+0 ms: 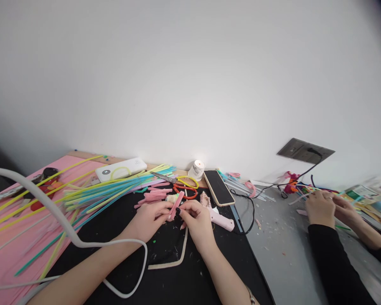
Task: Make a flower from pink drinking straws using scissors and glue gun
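Pink fuzzy piece (177, 204) is held between the two hands, above the worktop (216, 262), and the main danger, I think, is that it springs loose when one side lets go too early. Far left of the fingers, a white cable (63, 224) runs, and it crosses the left forearm in this view; if the arm catches it, the grip could be pulled off. Nearer on the left, coloured strips (114, 192) lie loosely, so a moving sleeve or arm might scatter them. The left hand (154, 217) pinches the piece with fingers close together; too much pressure could crush the fuzz. Just beyond the fingers lie scissors (175, 181) (their blade end is toward the left), where a careless reach may meet the edge. The right hand (195, 218) pinches narrowly at the lower end, which seems the easiest place for slipping. Right of these fingers rests a glue gun (222, 221); whether it is hot, I cannot tell, but a hot one could burn a knuckle.
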`<state>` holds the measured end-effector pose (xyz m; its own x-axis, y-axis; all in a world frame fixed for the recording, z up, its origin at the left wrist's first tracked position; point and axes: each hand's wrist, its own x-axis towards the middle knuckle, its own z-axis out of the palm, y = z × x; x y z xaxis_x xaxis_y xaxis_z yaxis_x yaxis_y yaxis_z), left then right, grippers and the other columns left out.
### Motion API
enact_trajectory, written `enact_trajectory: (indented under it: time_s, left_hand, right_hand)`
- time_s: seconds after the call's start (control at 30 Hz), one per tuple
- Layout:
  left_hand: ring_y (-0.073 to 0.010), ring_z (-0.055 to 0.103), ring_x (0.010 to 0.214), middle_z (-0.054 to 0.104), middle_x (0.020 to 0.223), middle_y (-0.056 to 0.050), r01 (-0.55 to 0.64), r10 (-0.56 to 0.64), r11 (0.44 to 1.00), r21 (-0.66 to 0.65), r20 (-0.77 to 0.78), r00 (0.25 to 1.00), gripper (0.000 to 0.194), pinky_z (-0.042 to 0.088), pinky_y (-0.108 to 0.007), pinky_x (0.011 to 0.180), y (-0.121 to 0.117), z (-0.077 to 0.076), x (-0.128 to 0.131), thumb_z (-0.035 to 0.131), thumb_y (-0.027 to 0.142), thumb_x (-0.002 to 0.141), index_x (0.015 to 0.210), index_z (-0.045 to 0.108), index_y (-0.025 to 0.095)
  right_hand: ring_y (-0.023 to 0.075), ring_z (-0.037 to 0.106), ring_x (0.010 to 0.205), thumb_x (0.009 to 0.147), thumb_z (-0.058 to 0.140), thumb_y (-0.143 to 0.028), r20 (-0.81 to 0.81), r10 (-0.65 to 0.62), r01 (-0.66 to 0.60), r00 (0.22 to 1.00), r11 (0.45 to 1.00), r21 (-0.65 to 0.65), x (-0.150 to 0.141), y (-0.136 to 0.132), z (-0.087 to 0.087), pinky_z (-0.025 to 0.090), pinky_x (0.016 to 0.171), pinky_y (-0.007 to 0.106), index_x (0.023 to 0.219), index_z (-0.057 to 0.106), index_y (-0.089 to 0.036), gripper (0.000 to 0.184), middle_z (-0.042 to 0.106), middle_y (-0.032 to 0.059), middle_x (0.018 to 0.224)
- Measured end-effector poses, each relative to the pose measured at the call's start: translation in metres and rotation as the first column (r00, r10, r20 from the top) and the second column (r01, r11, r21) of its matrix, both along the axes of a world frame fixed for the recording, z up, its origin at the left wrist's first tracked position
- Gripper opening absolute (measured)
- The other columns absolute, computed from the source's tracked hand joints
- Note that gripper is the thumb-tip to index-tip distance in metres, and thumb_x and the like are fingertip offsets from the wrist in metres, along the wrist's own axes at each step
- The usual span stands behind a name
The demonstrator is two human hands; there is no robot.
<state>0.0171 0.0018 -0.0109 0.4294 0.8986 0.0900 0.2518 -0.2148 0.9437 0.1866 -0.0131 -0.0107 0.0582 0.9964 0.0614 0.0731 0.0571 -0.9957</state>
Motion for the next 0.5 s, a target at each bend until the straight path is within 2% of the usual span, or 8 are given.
enact_trajectory:
  time_s: [0.27, 0.5]
  left_hand:
    - [-0.0198, 0.069, 0.079, 0.074, 0.087, -0.003, 0.012, -0.010, 0.999, 0.049, -0.027, 1.000, 0.025, 0.056, -0.029, 0.070, -0.0011, -0.0016, 0.0010, 0.050, 0.024, 0.082, 0.097, 0.070, 0.023]
    - [-0.0192, 0.070, 0.079, 0.075, 0.091, -0.003, 0.041, -0.041, 0.999, 0.002, -0.015, 0.999, 0.029, 0.056, -0.028, 0.071, -0.0010, -0.0029, 0.0005, 0.049, 0.023, 0.083, 0.103, 0.069, 0.022]
  right_hand:
    - [0.0095, 0.048, 0.049, 0.067, 0.070, -0.033, 0.032, -0.013, 0.013, 0.999, 1.000, -0.001, 0.0005, -0.0003, 0.0038, 0.044, 0.034, 0.020, 0.067, 0.067, -0.016, 0.017, 0.057, 0.0021, 0.074]
    - [0.0091, 0.045, 0.049, 0.069, 0.066, -0.030, 0.080, -0.018, 0.017, 0.997, 1.000, 0.019, 0.0018, -0.0002, 0.0006, 0.040, 0.033, 0.020, 0.067, 0.067, -0.016, 0.015, 0.054, 0.0021, 0.074]
